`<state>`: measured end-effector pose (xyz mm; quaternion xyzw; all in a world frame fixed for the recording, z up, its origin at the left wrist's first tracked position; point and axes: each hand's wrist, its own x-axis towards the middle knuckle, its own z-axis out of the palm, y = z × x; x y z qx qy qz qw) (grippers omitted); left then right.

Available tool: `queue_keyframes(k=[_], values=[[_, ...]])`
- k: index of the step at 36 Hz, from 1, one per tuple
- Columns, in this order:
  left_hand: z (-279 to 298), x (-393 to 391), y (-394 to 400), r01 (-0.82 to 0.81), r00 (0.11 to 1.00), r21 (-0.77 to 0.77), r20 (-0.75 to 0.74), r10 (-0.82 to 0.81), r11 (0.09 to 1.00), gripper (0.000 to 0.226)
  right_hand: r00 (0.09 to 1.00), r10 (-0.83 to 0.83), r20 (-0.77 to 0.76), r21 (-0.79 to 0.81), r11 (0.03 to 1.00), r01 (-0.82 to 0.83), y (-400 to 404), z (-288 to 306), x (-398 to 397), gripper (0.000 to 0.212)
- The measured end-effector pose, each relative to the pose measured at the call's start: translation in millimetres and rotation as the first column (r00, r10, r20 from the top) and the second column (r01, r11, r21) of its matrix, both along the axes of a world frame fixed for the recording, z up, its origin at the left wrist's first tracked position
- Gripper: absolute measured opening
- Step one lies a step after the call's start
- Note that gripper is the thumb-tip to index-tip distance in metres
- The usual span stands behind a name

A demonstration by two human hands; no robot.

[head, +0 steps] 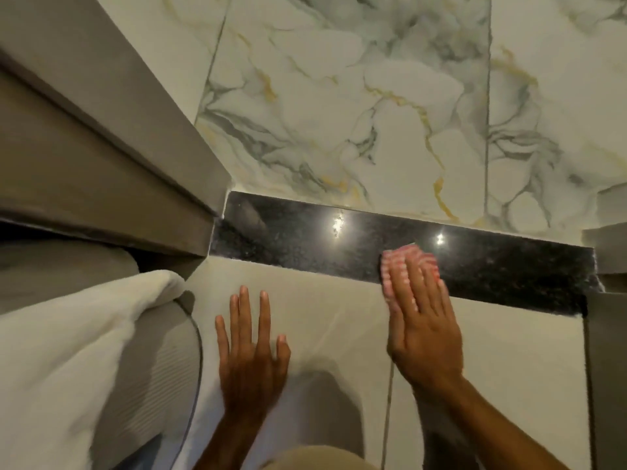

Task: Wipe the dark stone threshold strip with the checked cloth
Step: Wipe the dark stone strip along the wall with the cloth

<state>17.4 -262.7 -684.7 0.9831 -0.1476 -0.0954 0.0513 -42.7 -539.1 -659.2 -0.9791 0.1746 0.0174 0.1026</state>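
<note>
A dark speckled stone threshold strip [298,239] runs across the floor from the left door frame to the right one, with two light reflections on it. A red-and-white checked cloth [409,257] lies on the strip right of its middle. My right hand [424,320] presses flat on the cloth, fingers together and pointing away from me, covering most of it. My left hand [249,344] rests flat on the pale floor tile in front of the strip, fingers spread, holding nothing.
Beyond the strip lies marbled white floor tile [339,96] with grey and gold veins. A grey door frame [101,147] rises at the left. A white towel [74,334] sits on a grey ribbed mat [163,385] at lower left. Another frame edge [607,368] stands at right.
</note>
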Motion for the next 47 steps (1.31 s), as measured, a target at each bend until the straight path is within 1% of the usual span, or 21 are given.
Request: queue_keyframes(k=[3,5,6,7,9,11,13,16,18,21,24,26,27,29,32,36,37,39,42,45,47], values=[[-4,20,10,-0.052,0.998,-0.035,0.045,0.053,0.998,0.072,0.931,-0.361,0.050,-0.043,0.931,0.364,2,3,44,0.066],[-8,22,11,-0.052,0.997,-0.042,0.056,0.054,0.998,0.074,0.876,-0.479,0.050,-0.050,0.875,0.481,15,2,84,0.064],[-10,22,11,-0.052,0.997,-0.046,0.055,0.054,0.998,0.075,0.882,-0.470,0.035,-0.039,0.881,0.471,25,0,104,0.065],[-12,21,12,-0.052,0.997,-0.043,0.050,0.054,0.998,0.077,0.919,-0.393,0.020,-0.025,0.919,0.393,37,-2,123,0.065],[-13,19,12,-0.036,0.998,-0.023,0.046,0.037,0.999,0.076,0.999,-0.044,-0.006,0.032,0.999,0.044,61,-8,146,0.068],[-7,22,22,-0.012,0.999,-0.014,0.041,0.013,1.000,0.074,0.948,0.319,0.013,0.079,0.944,-0.319,83,-9,148,0.069],[-7,21,25,-0.003,0.999,-0.021,0.034,0.004,1.000,0.072,0.903,0.429,0.009,0.077,0.900,-0.428,82,-14,123,0.068],[-2,20,27,-0.024,0.999,-0.027,0.047,0.025,0.999,0.069,0.901,0.432,-0.043,0.070,0.901,-0.429,68,-14,66,0.066],[1,22,25,-0.018,0.998,0.001,0.067,0.018,1.000,0.068,0.920,0.387,-0.065,0.068,0.921,-0.383,55,-8,47,0.065],[2,27,22,-0.037,0.995,0.011,0.093,0.036,0.999,0.070,0.994,0.105,-0.038,0.063,0.993,-0.103,51,7,73,0.066],[-1,24,26,-0.062,0.993,0.020,0.105,0.060,0.998,0.072,0.978,-0.204,-0.048,0.050,0.977,0.206,77,17,129,0.066],[-4,23,24,-0.090,0.990,0.014,0.112,0.088,0.996,0.075,0.968,-0.235,-0.084,0.087,0.966,0.243,98,15,169,0.067],[-5,22,24,-0.109,0.988,0.003,0.108,0.109,0.994,0.077,0.981,-0.166,-0.101,0.114,0.978,0.177,110,12,185,0.068],[-4,24,20,-0.131,0.985,-0.042,0.104,0.135,0.990,0.080,0.990,0.104,-0.090,0.166,0.982,-0.088,134,9,204,0.069],[-5,21,18,-0.187,0.978,-0.077,0.080,0.193,0.979,0.082,0.864,0.501,-0.048,0.190,0.854,-0.484,148,-1,196,0.069],[-7,20,21,-0.203,0.975,-0.069,0.078,0.208,0.977,0.086,0.710,0.700,-0.078,0.123,0.713,-0.690,107,-4,140,0.066],[-6,21,22,-0.194,0.978,-0.055,0.071,0.198,0.979,0.087,0.719,0.691,-0.078,0.118,0.722,-0.682,94,-1,127,0.066],[-5,22,22,-0.177,0.982,-0.043,0.059,0.179,0.983,0.088,0.822,0.567,-0.054,0.124,0.821,-0.558,70,8,112,0.065],[-3,23,20,-0.173,0.981,-0.033,0.082,0.175,0.984,0.086,0.978,0.208,-0.026,0.110,0.973,-0.205,57,20,126,0.065],[-5,24,21,-0.155,0.980,-0.073,0.118,0.163,0.985,0.081,0.998,-0.070,0.007,0.062,0.996,0.070,68,17,169,0.062],[-7,24,21,-0.137,0.980,-0.066,0.134,0.145,0.988,0.080,0.993,-0.112,-0.020,0.076,0.991,0.114,88,12,196,0.063]])
